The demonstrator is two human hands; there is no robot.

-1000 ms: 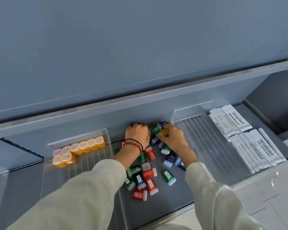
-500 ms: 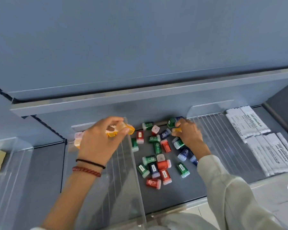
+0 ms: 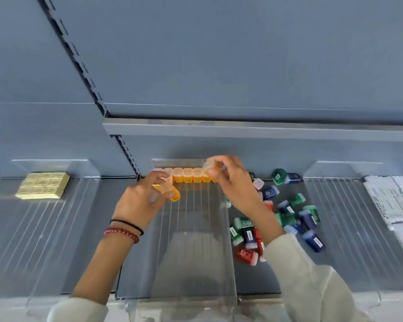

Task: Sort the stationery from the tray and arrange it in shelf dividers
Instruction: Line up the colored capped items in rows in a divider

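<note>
Left hand (image 3: 137, 203) pinching tilted orange case (image 3: 173, 196), right hand (image 3: 235, 185) pinching second orange case (image 3: 212, 167), translucent

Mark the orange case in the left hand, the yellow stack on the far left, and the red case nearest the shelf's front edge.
Orange case (image 3: 175, 196), head view, its exposed lower-right end.
Yellow stack (image 3: 43, 187), head view, centre of its top.
Red case (image 3: 245, 254), head view, middle of its red body.

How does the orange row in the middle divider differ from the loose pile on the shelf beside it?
The orange row is one colour; the loose pile mixes red, green and blue. The orange row stands upright, side by side, inside the clear divider; the loose pile lies tumbled at many angles on the shelf. Both are small capped boxes.
</note>
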